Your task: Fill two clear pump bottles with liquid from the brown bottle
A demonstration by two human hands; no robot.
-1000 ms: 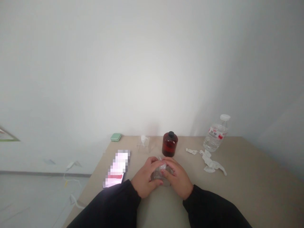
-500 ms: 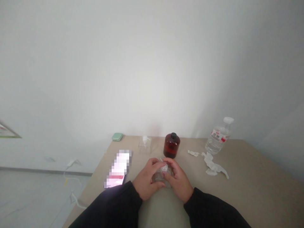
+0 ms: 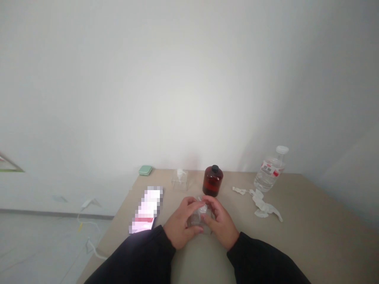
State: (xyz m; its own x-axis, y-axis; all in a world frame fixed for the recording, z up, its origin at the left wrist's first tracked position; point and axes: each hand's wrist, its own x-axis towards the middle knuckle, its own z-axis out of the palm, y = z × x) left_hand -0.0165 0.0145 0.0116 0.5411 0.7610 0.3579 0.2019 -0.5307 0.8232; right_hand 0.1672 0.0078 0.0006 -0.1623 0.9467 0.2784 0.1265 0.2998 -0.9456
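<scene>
Near the middle of the table stands a clear pump bottle (image 3: 197, 221) with a whitish top, partly covered by my fingers. My left hand (image 3: 181, 227) wraps around its left side, thumb along the front. On the other side, my right hand (image 3: 220, 225) curls over the bottle, its thumb and fingers closed about the top. Just behind the hands is a dark red-brown bottle (image 3: 212, 182) with a black cap. A second clear square bottle (image 3: 179, 183) with a white pump top stands back to the left.
A phone (image 3: 147, 209) with a lit screen lies to the left. Behind it sits a small green case (image 3: 145, 170). On the right, a water bottle (image 3: 269, 175) with a white cap stands behind crumpled white tissue (image 3: 263, 205). The wall (image 3: 189, 86) borders the table's (image 3: 296, 244) far edge.
The whole view has shifted very slightly, so everything appears a little further left. Both hands keep the same grip on the clear pump bottle.
</scene>
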